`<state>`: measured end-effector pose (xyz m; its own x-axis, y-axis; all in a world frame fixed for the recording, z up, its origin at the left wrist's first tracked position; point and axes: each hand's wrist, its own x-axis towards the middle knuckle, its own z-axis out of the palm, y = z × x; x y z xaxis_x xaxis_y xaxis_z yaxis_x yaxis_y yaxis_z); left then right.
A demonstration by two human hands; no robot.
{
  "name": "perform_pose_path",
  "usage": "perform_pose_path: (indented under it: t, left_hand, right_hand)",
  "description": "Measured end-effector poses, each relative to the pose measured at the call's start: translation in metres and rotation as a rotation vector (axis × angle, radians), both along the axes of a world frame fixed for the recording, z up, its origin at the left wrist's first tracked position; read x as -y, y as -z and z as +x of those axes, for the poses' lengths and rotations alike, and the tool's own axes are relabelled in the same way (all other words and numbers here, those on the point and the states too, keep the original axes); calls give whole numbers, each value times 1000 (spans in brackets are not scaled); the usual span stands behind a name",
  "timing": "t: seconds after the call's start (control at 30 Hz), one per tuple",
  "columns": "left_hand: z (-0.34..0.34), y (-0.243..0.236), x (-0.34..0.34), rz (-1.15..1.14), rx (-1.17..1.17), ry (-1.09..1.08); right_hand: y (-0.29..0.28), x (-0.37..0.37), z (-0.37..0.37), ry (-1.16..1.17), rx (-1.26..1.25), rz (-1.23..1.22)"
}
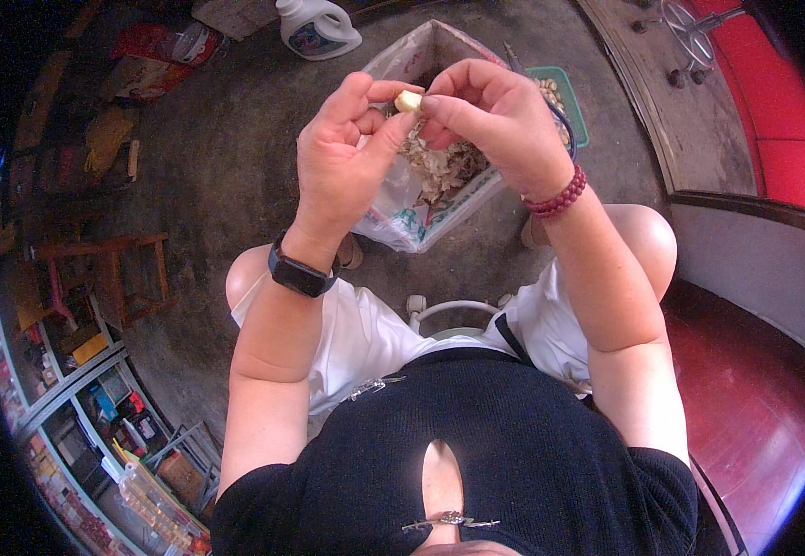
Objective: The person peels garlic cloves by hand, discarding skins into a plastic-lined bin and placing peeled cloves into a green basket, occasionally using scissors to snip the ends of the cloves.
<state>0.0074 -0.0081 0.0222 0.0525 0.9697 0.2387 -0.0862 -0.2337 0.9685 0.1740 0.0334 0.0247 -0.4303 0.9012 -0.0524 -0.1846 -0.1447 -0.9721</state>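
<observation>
A pale peeled-looking garlic clove (408, 102) is pinched between the thumb and forefinger of my left hand (342, 153), above the box. My right hand (500, 120) meets the clove from the right, thumb and forefinger closed at its edge. Whether a scrap of skin is between those fingertips is too small to tell. Below both hands stands a white box lined with a plastic bag (410, 227), holding a heap of papery garlic skins (444, 176). Partly behind my right hand, a green basket (580, 120) holds several pale cloves (548, 90).
A white jug-shaped bottle (317, 30) stands on the concrete floor beyond the box. On the left are a wooden stool (143, 269) and shelves with assorted goods (129, 417). A wheeled chair base (690, 37) stands at the far right, by a red surface (764, 102).
</observation>
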Motion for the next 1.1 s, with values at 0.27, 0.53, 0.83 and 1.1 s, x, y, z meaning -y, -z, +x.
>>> perform_pose_path:
  t: [0.27, 0.53, 0.83, 1.1]
  left_hand:
    - [-2, 0, -2, -53, -1, -37]
    - [-2, 1, -1, 15, -65, -26]
    - [-9, 9, -5, -276, 388, 33]
    - [-11, 12, -5, -415, 581, 69]
  right_hand:
    - [3, 0, -1, 10, -59, -23]
    - [5, 0, 0, -29, -66, -30]
    - [7, 1, -2, 43, -108, -62]
    - [7, -1, 1, 43, 161, -5]
